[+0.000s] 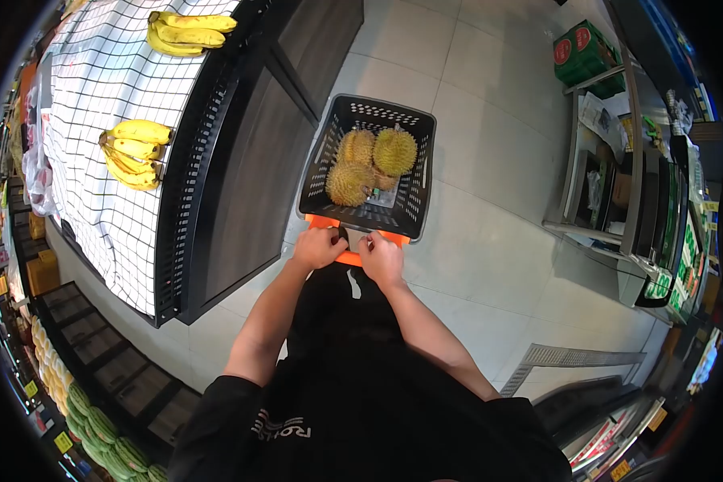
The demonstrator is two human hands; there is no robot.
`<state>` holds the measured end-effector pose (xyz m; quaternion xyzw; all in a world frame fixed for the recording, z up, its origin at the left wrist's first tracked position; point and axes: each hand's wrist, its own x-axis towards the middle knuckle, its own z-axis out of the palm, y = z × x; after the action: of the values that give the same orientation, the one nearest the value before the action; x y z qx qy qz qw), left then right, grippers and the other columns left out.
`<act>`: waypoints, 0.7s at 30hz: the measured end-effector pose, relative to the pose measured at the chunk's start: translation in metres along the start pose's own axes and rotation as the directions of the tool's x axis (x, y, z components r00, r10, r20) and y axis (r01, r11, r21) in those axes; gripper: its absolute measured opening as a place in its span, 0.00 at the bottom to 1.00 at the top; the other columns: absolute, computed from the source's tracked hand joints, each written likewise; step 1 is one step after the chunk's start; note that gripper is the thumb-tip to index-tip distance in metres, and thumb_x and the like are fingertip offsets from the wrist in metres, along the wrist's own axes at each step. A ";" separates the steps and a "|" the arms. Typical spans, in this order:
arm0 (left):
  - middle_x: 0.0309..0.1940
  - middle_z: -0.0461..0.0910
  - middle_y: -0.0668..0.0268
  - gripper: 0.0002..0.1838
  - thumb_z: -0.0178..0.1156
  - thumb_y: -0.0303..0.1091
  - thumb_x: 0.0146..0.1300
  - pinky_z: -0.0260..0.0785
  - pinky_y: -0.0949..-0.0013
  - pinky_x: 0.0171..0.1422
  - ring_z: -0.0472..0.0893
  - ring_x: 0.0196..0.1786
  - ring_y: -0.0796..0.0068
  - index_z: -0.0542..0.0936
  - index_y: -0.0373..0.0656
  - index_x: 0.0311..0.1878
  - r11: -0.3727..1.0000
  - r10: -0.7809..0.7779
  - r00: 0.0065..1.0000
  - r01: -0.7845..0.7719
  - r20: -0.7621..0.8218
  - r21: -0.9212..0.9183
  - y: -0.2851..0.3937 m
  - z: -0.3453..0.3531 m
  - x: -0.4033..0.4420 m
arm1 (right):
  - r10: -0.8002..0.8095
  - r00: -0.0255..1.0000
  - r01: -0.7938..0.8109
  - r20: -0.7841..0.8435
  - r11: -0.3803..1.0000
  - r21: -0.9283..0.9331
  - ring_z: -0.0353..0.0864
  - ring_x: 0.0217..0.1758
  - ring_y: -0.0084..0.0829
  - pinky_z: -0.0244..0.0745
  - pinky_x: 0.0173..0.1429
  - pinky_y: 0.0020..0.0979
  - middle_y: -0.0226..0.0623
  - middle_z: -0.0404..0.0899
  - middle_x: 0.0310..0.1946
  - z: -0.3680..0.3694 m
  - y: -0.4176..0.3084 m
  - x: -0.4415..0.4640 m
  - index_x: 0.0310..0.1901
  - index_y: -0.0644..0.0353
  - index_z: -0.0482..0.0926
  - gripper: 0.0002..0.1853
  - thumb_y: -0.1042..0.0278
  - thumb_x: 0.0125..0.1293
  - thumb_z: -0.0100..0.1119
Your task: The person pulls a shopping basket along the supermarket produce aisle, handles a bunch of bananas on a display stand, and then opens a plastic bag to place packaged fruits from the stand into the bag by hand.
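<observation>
My left hand (320, 247) is closed on the left side of an orange handle (349, 258), and a small dark patch shows by its fingertips. On the handle's right side my right hand (381, 257) is curled shut around it. Just beyond both hands stands a black perforated basket (422, 181) joined to this handle. Several spiky durians lie inside: a greenish one (394, 152) at the right, a yellow-brown one (349, 185) nearest me, and another (357, 147) behind it. Part of one more is hidden beneath them.
To the left is a dark display stand (249, 185) with a white checked cloth (88, 96), bearing two banana bunches (136, 153). Tiled floor (490, 145) extends ahead and right. A metal-framed counter (618, 185) and green boxes (584, 56) stand at the right. Watermelons (96, 426) lie lower left.
</observation>
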<state>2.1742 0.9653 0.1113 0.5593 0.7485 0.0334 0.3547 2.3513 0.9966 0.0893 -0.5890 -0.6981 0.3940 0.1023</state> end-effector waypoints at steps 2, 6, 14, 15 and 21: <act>0.26 0.83 0.55 0.19 0.58 0.50 0.56 0.75 0.52 0.42 0.83 0.32 0.51 0.83 0.42 0.27 0.999 0.032 0.999 -0.032 -0.015 0.001 0.001 -0.004 0.012 | 0.006 1.000 -0.006 -0.020 1.000 0.011 0.85 0.30 0.47 0.79 0.38 0.46 0.41 0.84 0.24 -0.005 -0.002 0.013 0.33 0.57 0.81 0.12 0.56 0.63 0.58; 0.25 0.83 0.53 0.19 0.58 0.50 0.56 0.76 0.51 0.41 0.83 0.32 0.51 0.83 0.42 0.26 0.999 0.046 0.998 -0.046 -0.038 -0.003 0.008 -0.015 0.037 | 0.013 1.000 -0.013 -0.006 1.000 -0.019 0.85 0.30 0.47 0.79 0.38 0.46 0.41 0.84 0.24 -0.012 -0.003 0.042 0.33 0.56 0.81 0.12 0.56 0.63 0.58; 0.24 0.82 0.54 0.19 0.57 0.50 0.57 0.75 0.51 0.40 0.83 0.31 0.49 0.82 0.42 0.25 0.998 0.057 0.994 -0.059 -0.090 -0.018 0.015 -0.038 0.097 | 0.096 0.995 -0.094 0.014 0.992 -0.088 0.85 0.36 0.49 0.79 0.43 0.47 0.44 0.85 0.28 -0.032 -0.016 0.112 0.34 0.55 0.82 0.16 0.51 0.62 0.55; 0.23 0.82 0.54 0.19 0.59 0.49 0.56 0.75 0.51 0.38 0.82 0.30 0.49 0.82 0.42 0.25 0.996 0.079 0.990 -0.083 -0.116 -0.027 0.015 -0.041 0.105 | 0.094 0.996 -0.093 0.006 0.991 -0.094 0.85 0.36 0.49 0.79 0.43 0.47 0.44 0.85 0.28 -0.033 -0.018 0.120 0.34 0.55 0.82 0.16 0.51 0.62 0.55; 0.21 0.81 0.52 0.19 0.58 0.49 0.56 0.76 0.51 0.39 0.83 0.28 0.50 0.84 0.42 0.24 0.987 0.129 0.980 -0.141 -0.150 -0.074 0.020 -0.064 0.153 | 0.073 0.997 -0.074 -0.018 0.993 -0.090 0.85 0.34 0.47 0.78 0.40 0.44 0.43 0.84 0.26 -0.047 -0.028 0.173 0.33 0.58 0.83 0.15 0.54 0.62 0.57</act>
<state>2.1351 1.1265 0.0929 0.5895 0.7304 0.1295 0.3197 2.3094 1.1731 0.0835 -0.6214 -0.6923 0.3610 0.0661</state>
